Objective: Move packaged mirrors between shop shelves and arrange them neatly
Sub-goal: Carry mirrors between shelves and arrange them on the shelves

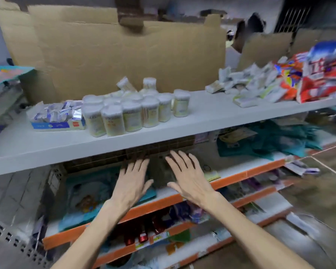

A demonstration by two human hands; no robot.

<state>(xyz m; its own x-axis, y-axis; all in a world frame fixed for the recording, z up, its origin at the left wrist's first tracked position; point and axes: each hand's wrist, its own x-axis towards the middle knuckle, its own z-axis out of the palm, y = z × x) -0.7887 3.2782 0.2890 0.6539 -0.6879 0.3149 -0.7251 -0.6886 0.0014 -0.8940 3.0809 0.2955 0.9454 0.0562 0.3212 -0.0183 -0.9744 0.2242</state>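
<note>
Grip released on both sides: left hand [132,179] and right hand [186,177] are spread flat, flanking the dark, blurred mirror packs [161,172] between them, likely to square them on the shelf [246,174].

the fingertips of the left hand [132,179] reach into the shadow under the white top shelf [211,117], and whether they touch the dark grid-patterned box [163,145] there cannot be told. between this hand and the right hand [186,177] lies a clear-wrapped greyish package [160,171], too blurred to tell what it holds. both forearms are cut off by the bottom edge. the print on the round white-capped plastic tubs [132,115] is too small to read. the red and white packets [322,78] are smeared by motion and cropped at the right edge.
</note>
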